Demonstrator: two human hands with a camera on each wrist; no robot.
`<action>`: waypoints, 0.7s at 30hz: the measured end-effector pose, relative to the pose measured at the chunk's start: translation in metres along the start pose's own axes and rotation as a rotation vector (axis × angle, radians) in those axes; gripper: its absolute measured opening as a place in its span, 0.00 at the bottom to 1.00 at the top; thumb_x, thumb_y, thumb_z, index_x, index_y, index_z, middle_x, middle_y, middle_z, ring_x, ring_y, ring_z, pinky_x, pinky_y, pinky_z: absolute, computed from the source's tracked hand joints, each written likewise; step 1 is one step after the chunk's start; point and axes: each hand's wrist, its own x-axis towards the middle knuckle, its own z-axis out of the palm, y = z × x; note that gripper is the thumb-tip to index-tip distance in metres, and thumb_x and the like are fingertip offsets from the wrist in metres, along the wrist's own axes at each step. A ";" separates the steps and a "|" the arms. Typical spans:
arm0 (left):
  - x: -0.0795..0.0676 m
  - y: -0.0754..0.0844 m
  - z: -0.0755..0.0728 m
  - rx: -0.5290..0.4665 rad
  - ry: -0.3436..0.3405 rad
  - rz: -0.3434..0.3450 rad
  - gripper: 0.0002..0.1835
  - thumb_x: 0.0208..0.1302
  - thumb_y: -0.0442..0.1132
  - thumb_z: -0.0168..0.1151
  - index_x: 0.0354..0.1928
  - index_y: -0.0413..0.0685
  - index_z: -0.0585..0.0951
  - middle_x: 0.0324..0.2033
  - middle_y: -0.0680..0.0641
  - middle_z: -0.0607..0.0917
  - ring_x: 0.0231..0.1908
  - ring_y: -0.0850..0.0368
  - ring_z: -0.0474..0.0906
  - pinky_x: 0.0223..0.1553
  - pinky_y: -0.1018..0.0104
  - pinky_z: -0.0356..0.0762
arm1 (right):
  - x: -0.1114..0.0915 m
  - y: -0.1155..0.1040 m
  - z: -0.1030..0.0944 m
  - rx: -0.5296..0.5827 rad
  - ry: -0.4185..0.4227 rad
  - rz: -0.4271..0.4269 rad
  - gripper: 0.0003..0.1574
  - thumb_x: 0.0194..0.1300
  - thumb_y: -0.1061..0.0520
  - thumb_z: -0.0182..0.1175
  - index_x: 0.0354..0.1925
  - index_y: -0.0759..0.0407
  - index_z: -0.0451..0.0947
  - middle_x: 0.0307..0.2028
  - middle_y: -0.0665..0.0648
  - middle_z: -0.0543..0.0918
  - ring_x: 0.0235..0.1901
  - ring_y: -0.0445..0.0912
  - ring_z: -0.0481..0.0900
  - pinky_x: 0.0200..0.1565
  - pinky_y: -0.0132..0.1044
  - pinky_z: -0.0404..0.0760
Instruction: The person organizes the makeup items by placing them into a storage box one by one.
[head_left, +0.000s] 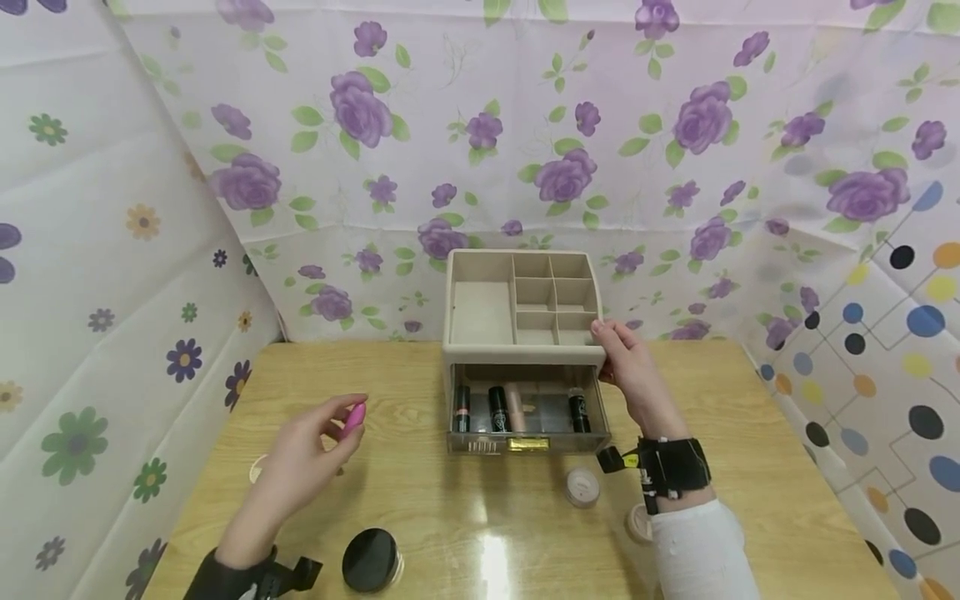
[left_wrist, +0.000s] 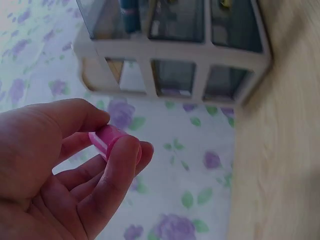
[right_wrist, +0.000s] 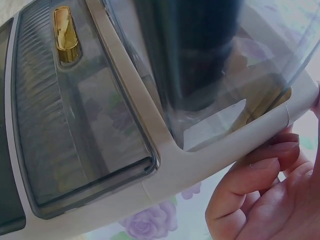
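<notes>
Left hand (head_left: 300,450) pinching pink object (head_left: 354,419), black-lidded jar (head_left: 371,561) only in head view

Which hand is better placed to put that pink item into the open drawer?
Probably the left hand: it pinches the pink item, and the open drawer shows room, while the right hand grips the side of the organizer.

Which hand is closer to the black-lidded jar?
Left. The left hand, pinching a small pink item, is just beyond the jar and slightly left. The right hand is farther away, beyond it and well rightward, holding the drawer organizer's side.
</notes>
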 end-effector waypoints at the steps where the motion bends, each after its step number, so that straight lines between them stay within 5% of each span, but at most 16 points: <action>1: 0.002 0.004 0.001 -0.017 0.005 0.006 0.21 0.65 0.34 0.66 0.60 0.53 0.78 0.38 0.50 0.82 0.29 0.59 0.80 0.15 0.70 0.78 | 0.000 0.000 0.000 -0.001 0.000 0.000 0.27 0.72 0.33 0.53 0.44 0.55 0.70 0.37 0.56 0.77 0.33 0.45 0.78 0.34 0.35 0.75; 21: 0.027 0.079 0.016 -0.143 0.046 0.110 0.27 0.58 0.31 0.69 0.59 0.56 0.79 0.42 0.52 0.82 0.36 0.63 0.79 0.19 0.70 0.80 | -0.002 -0.001 0.000 -0.005 0.000 0.004 0.29 0.71 0.31 0.52 0.48 0.54 0.70 0.37 0.56 0.78 0.35 0.49 0.78 0.33 0.34 0.75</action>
